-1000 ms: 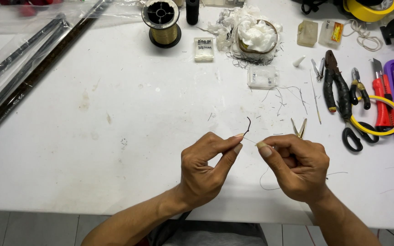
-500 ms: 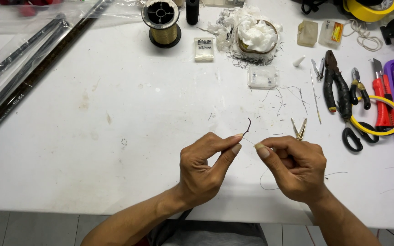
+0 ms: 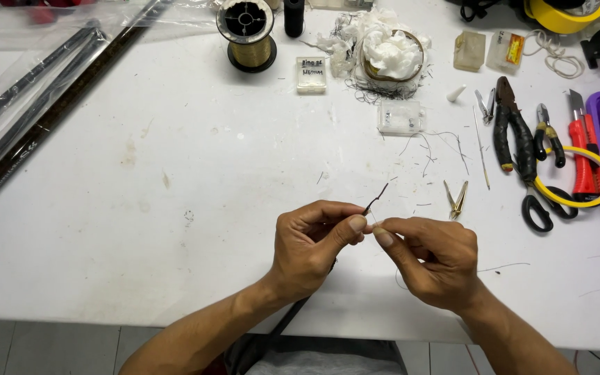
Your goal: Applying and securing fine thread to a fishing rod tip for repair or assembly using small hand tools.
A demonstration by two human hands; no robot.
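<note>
Thin dark wire piece (image 3: 378,196) sticking up toward 1 o'clock, pinched by left hand (image 3: 312,244) fingertips at table (image 3: 175,229) front-centre. Right hand (image 3: 430,258) pinching a fine thread, barely visible, just beside it. Small tweezers (image 3: 457,199) lying at 2 o'clock.

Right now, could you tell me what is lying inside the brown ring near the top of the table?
Inside the brown ring sits a crumpled white wad, like tissue or cotton, filling it and spilling over its left edge. Whatever lies beneath the wad is covered. Dark thread scraps lie around the ring.
</note>
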